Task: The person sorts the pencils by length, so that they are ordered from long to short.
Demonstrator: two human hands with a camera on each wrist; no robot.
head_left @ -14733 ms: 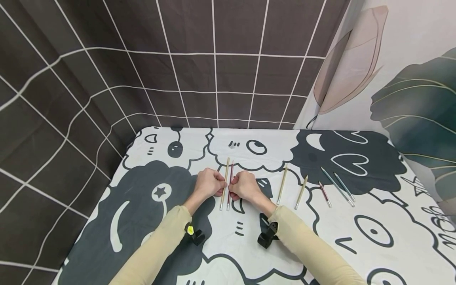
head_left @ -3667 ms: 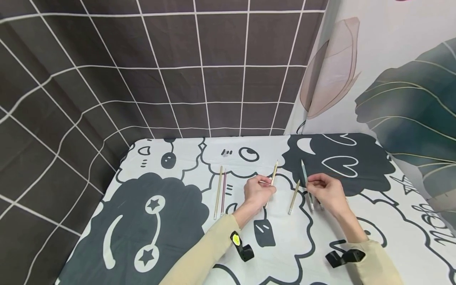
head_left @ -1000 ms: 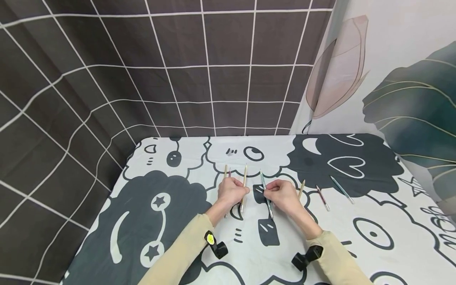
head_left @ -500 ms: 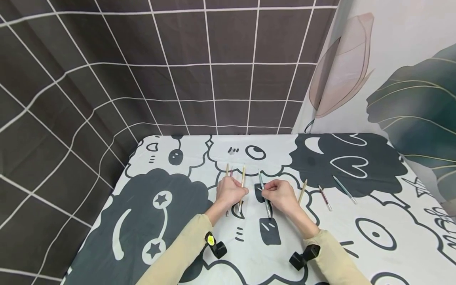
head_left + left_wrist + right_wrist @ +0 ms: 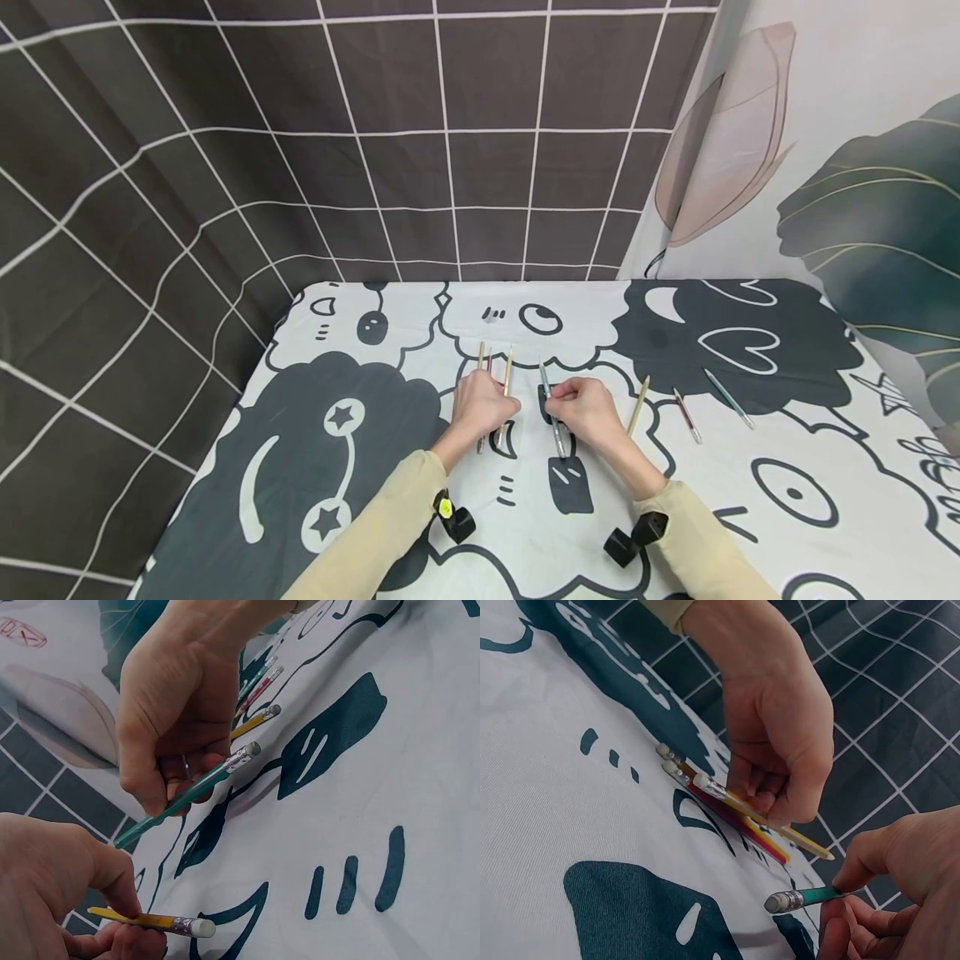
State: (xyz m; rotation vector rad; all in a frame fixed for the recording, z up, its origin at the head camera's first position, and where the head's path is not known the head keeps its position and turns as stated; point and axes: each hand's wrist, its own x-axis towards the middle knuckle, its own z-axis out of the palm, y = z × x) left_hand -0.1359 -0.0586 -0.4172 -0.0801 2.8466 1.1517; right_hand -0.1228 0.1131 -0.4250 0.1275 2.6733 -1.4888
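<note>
- Fingers of left hand (image 5: pixel 483 404) pinch yellow pencil (image 5: pixel 802 840).
- Right hand (image 5: pixel 587 410) pinches green pencil (image 5: pixel 214 778).
- Both look light, stiff, slightly slippery; mid-shaft grip should spare fragile tips (image 5: pixel 830 856).

Glossy green pencil (image 5: pixel 187 796), shiny metal ferrule (image 5: pixel 241 758), matt woven cloth (image 5: pixel 337 814).
</note>
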